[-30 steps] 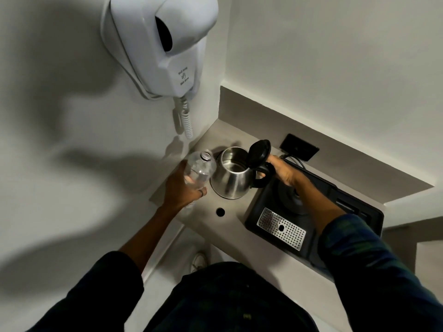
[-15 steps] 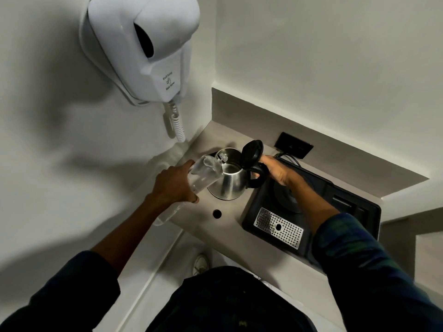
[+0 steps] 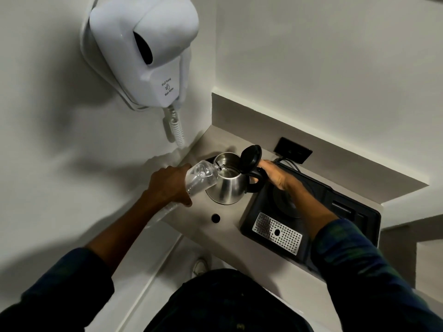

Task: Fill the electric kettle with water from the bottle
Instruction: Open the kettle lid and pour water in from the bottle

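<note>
A steel electric kettle (image 3: pixel 227 188) stands on the grey counter (image 3: pixel 203 226) with its black lid (image 3: pixel 250 158) flipped up. My left hand (image 3: pixel 169 184) grips a clear plastic bottle (image 3: pixel 200 179), tilted almost flat with its uncapped neck over the kettle's open rim. Water shows inside the kettle mouth. My right hand (image 3: pixel 275 174) is wrapped around the kettle's black handle (image 3: pixel 256 180), holding it steady.
A black tray (image 3: pixel 347 212) with a round kettle base and a perforated metal drip plate (image 3: pixel 278 232) lies right of the kettle. A small dark cap or hole (image 3: pixel 215 218) sits on the counter. A white wall hair dryer (image 3: pixel 146 53) hangs above left. A black wall socket (image 3: pixel 293 150) is behind.
My left hand lifted the upright bottle and tipped it over the kettle's opening; its neck now reaches further over the rim. My right hand stayed on the handle.
</note>
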